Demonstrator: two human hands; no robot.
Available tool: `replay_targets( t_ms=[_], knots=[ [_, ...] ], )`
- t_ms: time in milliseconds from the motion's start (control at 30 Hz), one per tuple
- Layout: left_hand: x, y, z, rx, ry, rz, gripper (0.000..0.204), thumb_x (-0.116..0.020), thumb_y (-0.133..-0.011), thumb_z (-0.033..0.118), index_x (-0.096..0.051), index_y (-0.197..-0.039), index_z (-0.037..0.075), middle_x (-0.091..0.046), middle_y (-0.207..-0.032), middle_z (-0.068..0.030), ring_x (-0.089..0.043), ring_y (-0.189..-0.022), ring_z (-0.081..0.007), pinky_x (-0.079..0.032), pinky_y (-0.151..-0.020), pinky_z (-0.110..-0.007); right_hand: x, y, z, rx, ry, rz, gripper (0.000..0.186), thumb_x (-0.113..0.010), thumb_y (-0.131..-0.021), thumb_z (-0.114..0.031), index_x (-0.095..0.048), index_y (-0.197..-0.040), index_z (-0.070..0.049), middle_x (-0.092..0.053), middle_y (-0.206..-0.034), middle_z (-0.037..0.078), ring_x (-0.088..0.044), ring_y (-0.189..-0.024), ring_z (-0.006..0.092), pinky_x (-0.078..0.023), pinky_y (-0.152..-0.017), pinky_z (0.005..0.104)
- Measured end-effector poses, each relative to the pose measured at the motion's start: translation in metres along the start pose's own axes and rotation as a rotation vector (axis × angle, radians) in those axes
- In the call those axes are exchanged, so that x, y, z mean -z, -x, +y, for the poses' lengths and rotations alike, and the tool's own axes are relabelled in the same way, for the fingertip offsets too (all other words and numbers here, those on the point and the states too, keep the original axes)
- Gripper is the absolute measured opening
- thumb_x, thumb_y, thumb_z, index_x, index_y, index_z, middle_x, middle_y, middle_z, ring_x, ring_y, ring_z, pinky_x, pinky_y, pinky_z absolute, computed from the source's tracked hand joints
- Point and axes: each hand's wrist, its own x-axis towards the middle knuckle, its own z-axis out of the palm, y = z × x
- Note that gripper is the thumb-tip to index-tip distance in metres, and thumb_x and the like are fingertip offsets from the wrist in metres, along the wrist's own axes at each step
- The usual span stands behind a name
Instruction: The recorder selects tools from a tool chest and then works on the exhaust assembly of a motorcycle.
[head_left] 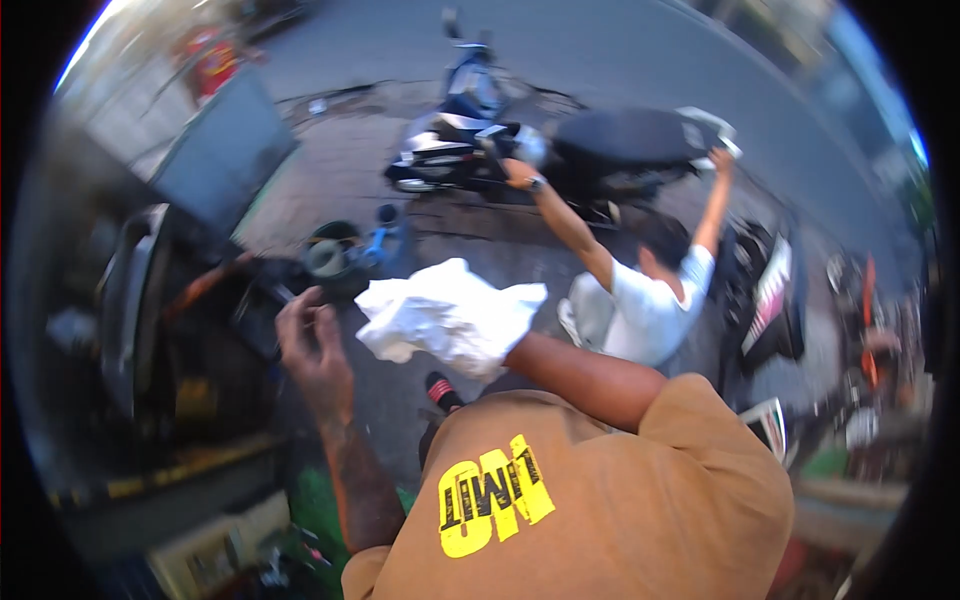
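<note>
A crumpled white cloth (455, 312) hangs in front of me, bunched over the end of my right arm. It hides nearly all of my right hand (518, 356), whose fingers appear closed on it underneath. Just left of the cloth, my left hand (312, 335) is raised with nothing in it. Its fingers are loosely bent and apart, and a gap separates them from the cloth.
A person in a white shirt (650, 315) crouches ahead, both arms reaching to a dark motorbike (600, 140). Left of them stand a dark bucket (335, 255) and a blue object (381, 240). A grey panel (222, 150) leans farther left. More motorbikes (775, 290) line the right.
</note>
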Motion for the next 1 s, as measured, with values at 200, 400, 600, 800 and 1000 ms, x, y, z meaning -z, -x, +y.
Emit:
replay_targets(
  t_ms=[200, 400, 600, 800, 1000],
  knots=[
    [-0.065, -0.010, -0.017, -0.775, -0.802, -0.367, 0.037, -0.064, -0.085, 0.016, -0.064, -0.122, 0.011, -0.027, -0.153, -0.0209, -0.028, -0.139, -0.0399, -0.027, -0.109, -0.051, -0.073, 0.017, 0.060, -0.266, 0.065, 0.062, 0.025, -0.049, -0.094, -0.032, -0.056, -0.109, -0.013, -0.056, -0.105, 0.008, -0.055, -0.092, 0.0250, -0.042, -0.077, 0.0358],
    [-0.127, -0.009, -0.049, -0.942, -0.684, -0.655, 0.026, -0.058, -0.081, 0.010, -0.066, -0.103, -0.003, -0.032, -0.152, -0.0160, -0.039, -0.131, -0.0376, -0.036, -0.104, -0.049, -0.071, 0.033, 0.071, -0.680, 0.426, -0.568, 0.056, -0.042, -0.094, -0.037, -0.040, -0.143, -0.010, -0.032, -0.152, 0.016, -0.028, -0.142, 0.0321, -0.021, -0.116, 0.0429],
    [-0.192, -0.040, -0.036, -1.165, -0.498, -1.009, 0.011, -0.064, -0.071, 0.008, -0.070, -0.077, 0.001, -0.044, -0.145, -0.0104, -0.049, -0.122, -0.0304, -0.044, -0.097, -0.043, -0.080, 0.091, 0.132, -0.724, 0.559, -0.210, 0.046, -0.046, -0.092, -0.037, -0.052, -0.132, -0.015, -0.047, -0.137, 0.016, -0.043, -0.130, 0.0324, -0.035, -0.105, 0.0491],
    [-0.220, -0.061, -0.029, -0.695, -0.108, -1.240, 0.025, -0.071, -0.077, 0.004, -0.073, -0.101, 0.010, -0.054, -0.134, -0.0123, -0.057, -0.115, -0.0324, -0.050, -0.094, -0.041, -0.067, 0.186, 0.250, -1.049, 0.345, 0.041, 0.046, -0.048, -0.090, -0.042, -0.056, -0.127, -0.016, -0.051, -0.132, 0.015, -0.047, -0.125, 0.0318, -0.036, -0.102, 0.0504],
    [-0.206, -0.124, -0.184, -0.372, -0.719, -1.193, 0.032, -0.065, -0.085, 0.022, -0.067, -0.114, 0.008, -0.064, -0.114, -0.0197, -0.062, -0.108, -0.0369, -0.050, -0.092, -0.040, -0.053, 0.344, 0.300, -1.351, 0.158, 0.256, 0.046, -0.049, -0.088, -0.046, -0.060, -0.122, -0.017, -0.054, -0.128, 0.014, -0.050, -0.121, 0.0313, -0.036, -0.100, 0.0518]
  ],
)
